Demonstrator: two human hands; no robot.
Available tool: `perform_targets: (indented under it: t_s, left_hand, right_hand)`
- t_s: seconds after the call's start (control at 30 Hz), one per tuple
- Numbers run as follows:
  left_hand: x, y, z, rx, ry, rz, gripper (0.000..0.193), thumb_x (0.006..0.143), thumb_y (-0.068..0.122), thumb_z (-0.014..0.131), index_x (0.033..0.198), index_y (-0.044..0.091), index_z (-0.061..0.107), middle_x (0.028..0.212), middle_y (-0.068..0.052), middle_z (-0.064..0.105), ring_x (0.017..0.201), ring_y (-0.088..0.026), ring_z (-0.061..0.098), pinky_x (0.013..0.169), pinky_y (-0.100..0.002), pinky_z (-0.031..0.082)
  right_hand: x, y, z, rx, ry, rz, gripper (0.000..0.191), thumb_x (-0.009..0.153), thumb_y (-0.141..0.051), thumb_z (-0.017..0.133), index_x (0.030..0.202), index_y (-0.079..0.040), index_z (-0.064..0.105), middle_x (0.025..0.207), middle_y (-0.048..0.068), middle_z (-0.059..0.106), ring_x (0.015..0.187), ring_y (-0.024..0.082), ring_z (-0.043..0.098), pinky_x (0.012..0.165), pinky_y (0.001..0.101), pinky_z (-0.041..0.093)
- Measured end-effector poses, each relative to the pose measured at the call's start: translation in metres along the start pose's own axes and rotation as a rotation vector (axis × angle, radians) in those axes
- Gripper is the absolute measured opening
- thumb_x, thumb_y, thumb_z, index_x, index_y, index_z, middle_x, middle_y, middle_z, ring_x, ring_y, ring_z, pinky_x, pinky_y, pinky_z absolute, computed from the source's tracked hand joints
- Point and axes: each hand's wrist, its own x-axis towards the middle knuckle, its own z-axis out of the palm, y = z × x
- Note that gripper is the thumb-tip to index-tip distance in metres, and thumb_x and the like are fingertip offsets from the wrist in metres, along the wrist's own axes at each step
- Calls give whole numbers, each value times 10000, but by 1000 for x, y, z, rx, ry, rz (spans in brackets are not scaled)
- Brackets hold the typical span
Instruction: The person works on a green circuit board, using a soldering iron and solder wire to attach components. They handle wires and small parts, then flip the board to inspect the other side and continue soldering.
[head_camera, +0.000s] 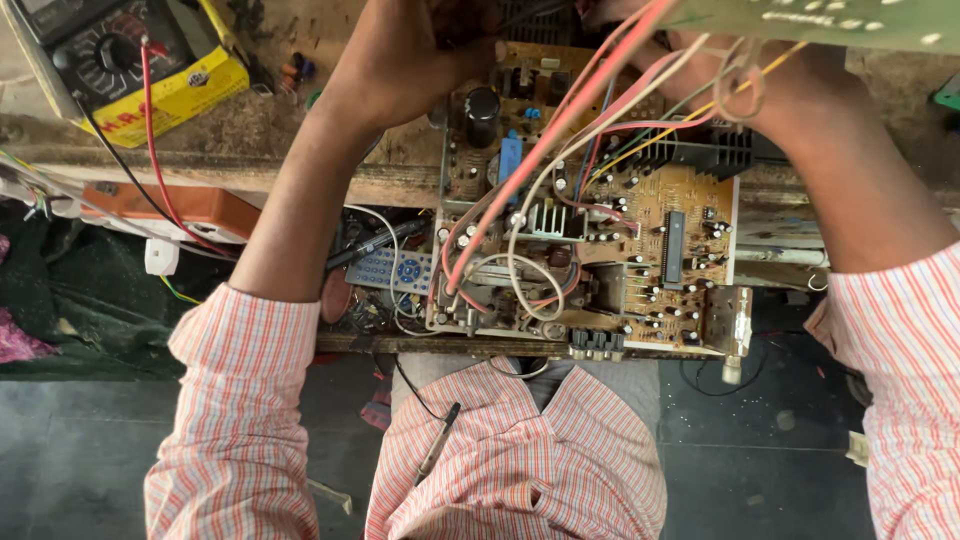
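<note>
Head view looks down on one brown circuit board (640, 250) full of little parts, lying on the worktop (400, 185) edge. Red, white and yellow wires (560, 120) loop over it. Left hand (410, 60) and right hand (790, 90) reach to its far end; I cannot tell either grip. One yellow meter (130, 60) sits left.

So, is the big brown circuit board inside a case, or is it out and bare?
Out and bare: the circuit board lies component side up on the wooden bench, no casing around it, loose wires crossing over it.

Circuit board (640, 260) centre on bench (400, 185); multimeter (120, 60) far left; remote (395, 270) just left
</note>
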Motion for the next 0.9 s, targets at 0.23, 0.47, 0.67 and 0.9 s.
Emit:
perform_targets:
  t_s: [0.23,0.47,0.67,0.9]
  left_hand:
    - [-7,-8,-1,-22,94,78,189,1013,-5,777,1125,3,625,990,-42,707,903,-133,718,809,-312,616]
    - [-5,-10,5,-13,174,113,224,939,-24,771,1079,-18,596,919,-50,641,825,-135,632,752,-307,539]
    - [-6,-11,8,-133,184,205,194,944,-17,736,1055,-25,577,933,-55,621,845,-138,614,767,-315,522]
    - [-8,0,3,25,235,146,173,879,45,720,974,-27,595,776,-66,603,695,-122,596,648,-302,481]
  right_hand:
    - [19,-35,-4,58,155,-171,281,1107,-278,673,1195,-10,670,1063,171,692,964,350,657,828,459,516]
    - [47,-50,-4,12,243,-287,304,1103,-222,720,1307,-7,649,1208,200,676,1106,382,640,950,470,507]
    - [55,-69,-9,33,208,-273,224,1110,-135,715,1280,8,688,1208,195,706,1098,375,674,991,466,531]
    - [49,-87,-32,63,469,-339,99,1106,-20,691,1168,52,664,1067,189,674,942,338,636,880,457,526]
